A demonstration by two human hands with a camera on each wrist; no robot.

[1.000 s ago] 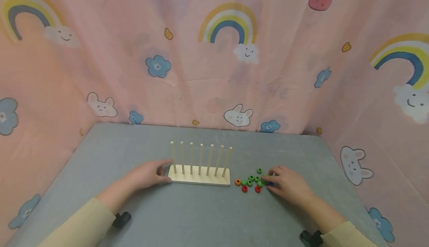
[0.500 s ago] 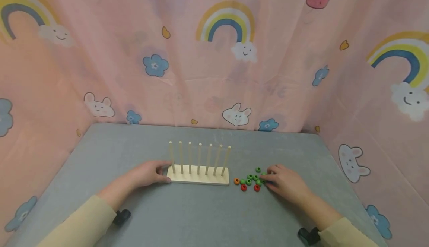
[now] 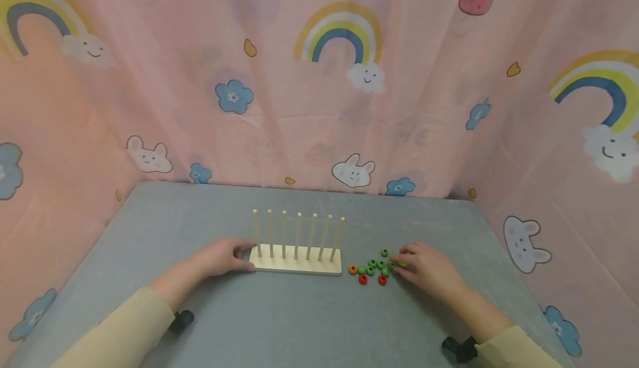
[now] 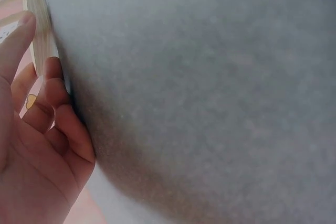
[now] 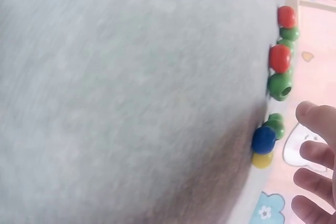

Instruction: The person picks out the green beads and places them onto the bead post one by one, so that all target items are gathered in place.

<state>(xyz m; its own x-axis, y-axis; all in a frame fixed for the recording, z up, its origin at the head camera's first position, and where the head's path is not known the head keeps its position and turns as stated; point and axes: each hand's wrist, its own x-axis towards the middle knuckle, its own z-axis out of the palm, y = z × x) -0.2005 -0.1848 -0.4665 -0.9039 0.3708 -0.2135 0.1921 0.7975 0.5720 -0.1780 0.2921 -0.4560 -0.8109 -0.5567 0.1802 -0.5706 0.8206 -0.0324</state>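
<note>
A pale wooden peg rack [image 3: 299, 267], its base carrying a row of several upright bare dowels, stands mid-table. My left hand [image 3: 222, 258] grips its left end; in the left wrist view the thumb [image 4: 23, 30] lies on the base's edge. Right of the rack is a loose cluster of round beads: several green beads [image 3: 381, 265], two red beads [image 3: 363, 280] and an orange bead [image 3: 353, 270]. Over the cluster's right side hovers my right hand [image 3: 430, 269], fingers apart. Beneath it, the right wrist view shows a blue bead [image 5: 263, 140] beside a yellow bead [image 5: 262, 160].
The grey tabletop [image 3: 309, 318] runs back to a pink printed curtain [image 3: 279, 135], which also rises on both sides. A black wrist device [image 3: 460, 350] sits below the right sleeve, another [image 3: 182, 321] below the left.
My right hand has risen a little and its fingers have spread. A yellowish bead now shows between them in the head view, while the blue one is hidden there. The left hand holds still.
</note>
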